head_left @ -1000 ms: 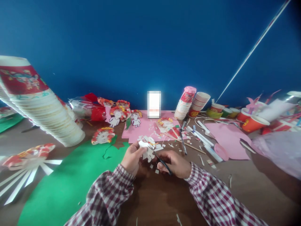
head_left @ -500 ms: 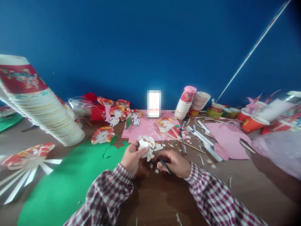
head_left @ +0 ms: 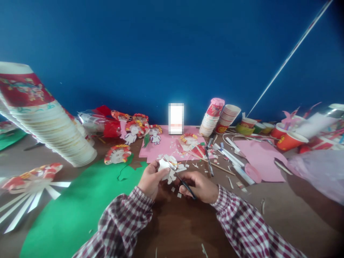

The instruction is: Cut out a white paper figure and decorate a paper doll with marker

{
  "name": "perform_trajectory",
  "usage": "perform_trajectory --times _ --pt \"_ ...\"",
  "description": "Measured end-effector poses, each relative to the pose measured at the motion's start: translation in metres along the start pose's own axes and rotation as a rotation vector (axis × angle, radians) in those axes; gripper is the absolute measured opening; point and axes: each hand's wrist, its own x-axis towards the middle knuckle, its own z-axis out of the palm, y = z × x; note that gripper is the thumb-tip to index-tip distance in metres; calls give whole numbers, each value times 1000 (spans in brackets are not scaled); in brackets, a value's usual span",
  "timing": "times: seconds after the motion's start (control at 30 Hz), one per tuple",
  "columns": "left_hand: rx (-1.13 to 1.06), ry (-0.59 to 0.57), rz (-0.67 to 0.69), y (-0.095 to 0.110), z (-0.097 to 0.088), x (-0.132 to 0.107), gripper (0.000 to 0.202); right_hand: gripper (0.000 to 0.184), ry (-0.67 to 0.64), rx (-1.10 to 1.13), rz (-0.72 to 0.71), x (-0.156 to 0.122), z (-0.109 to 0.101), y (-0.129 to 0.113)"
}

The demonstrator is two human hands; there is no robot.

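Observation:
Between thumb and fingers, my left hand (head_left: 152, 178) pinches a white paper cutout (head_left: 170, 173) with an irregular outline, held just above the brown table. My right hand (head_left: 197, 184) grips a pair of scissors (head_left: 188, 187) with dark handles. Their blades point up and left and lie against the cutout; whether they are cutting into it I cannot tell. Small white scraps (head_left: 179, 195) lie on the table beneath the hands. Behind the cutout is a pink sheet (head_left: 161, 152) strewn with more snippets.
A tall stack of paper cups (head_left: 53, 118) leans at left, beside a green sheet (head_left: 72, 200). Paper figures (head_left: 131, 135) and two cup stacks (head_left: 212, 118) stand at the back. Pens (head_left: 209, 161), pink paper (head_left: 262, 161) and an orange cup (head_left: 291, 141) lie at right.
The scissors have shifted very slightly in my right hand, their blades looking a little closer together. My left hand and the cutout stay where they were.

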Motion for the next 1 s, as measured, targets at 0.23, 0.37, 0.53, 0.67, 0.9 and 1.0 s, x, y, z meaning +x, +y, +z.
perform_trajectory --times 0.23,0.37,0.53,0.67,0.9,1.0 --pt "2 -1 4 1 1 0 42 36 5 -12 3 0 -1 3" --pt "12 3 7 1 0 0 41 36 6 -17 7 0 -1 4" --pt "9 0 4 -1 -2 1 40 36 0 -20 13 0 -1 3" --pt "1 2 -3 -1 -2 2 41 37 1 -28 15 0 -2 2" --pt "11 11 7 0 -1 1 40 37 -3 -13 21 -1 -1 0" --pt "10 10 8 -1 -1 1 40 37 -1 -14 24 0 -1 -2"
